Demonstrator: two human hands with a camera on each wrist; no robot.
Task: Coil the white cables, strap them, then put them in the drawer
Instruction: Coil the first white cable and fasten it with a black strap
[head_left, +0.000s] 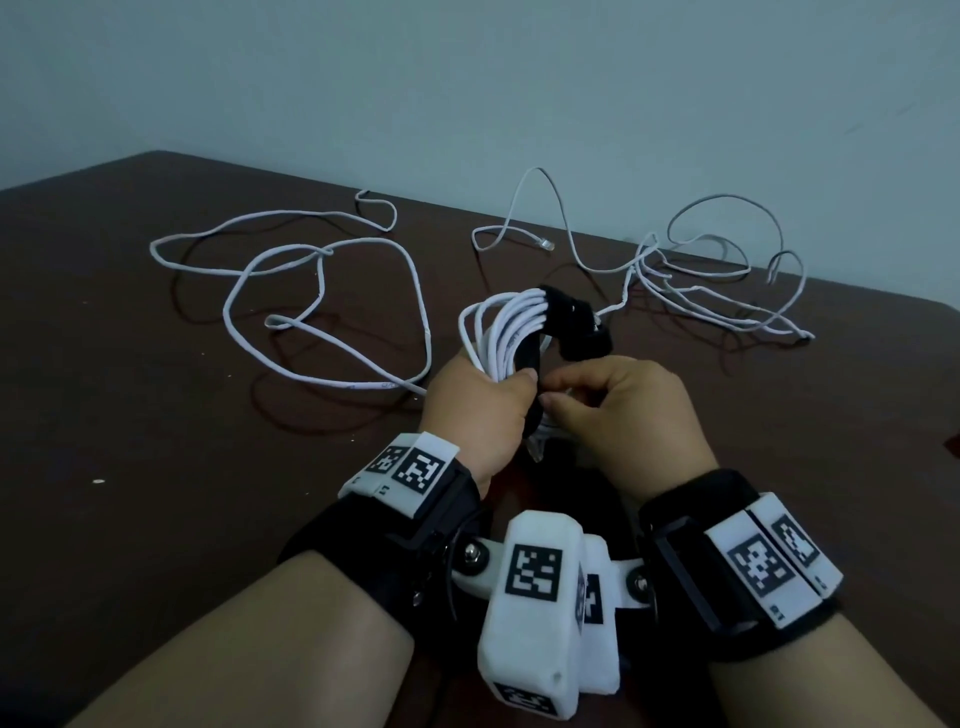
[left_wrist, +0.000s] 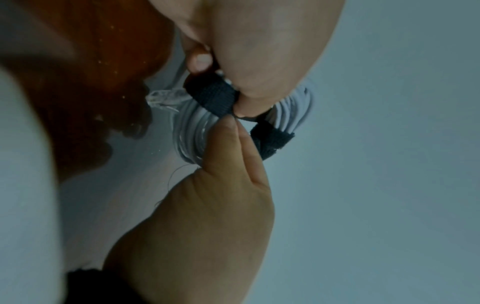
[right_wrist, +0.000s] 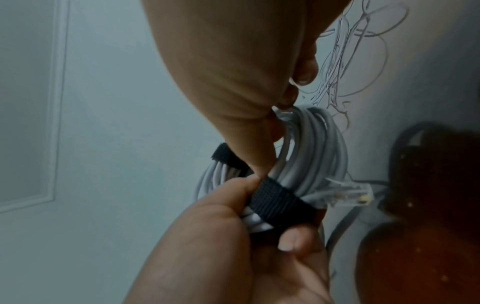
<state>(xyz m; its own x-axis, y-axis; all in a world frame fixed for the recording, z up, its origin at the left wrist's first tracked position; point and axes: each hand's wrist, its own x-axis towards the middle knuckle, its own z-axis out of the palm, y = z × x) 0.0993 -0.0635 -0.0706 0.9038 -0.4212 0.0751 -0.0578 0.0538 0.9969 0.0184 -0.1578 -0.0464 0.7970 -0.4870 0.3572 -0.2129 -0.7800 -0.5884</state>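
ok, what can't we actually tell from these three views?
- Drawer: in no view.
- Strap closure: head view, the hands cover the near black strap on the coiled cable; the wrist views do not show whether its end is fastened.
- Left hand fingers: hidden behind the coil in the head view.
- Loose cables: how many cannot be counted; they overlap far right and blur in the right wrist view.

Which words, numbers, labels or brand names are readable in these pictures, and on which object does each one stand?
None can be read.
Wrist camera housings: black-and-white square code markers only, patterns and not letters.
Small dark marks at the corners of the wristband markers: too small to read.
Loose white cable on the table: faint print on the jacket, too blurred to read.
Coiled white cable and black strap: no text visible.
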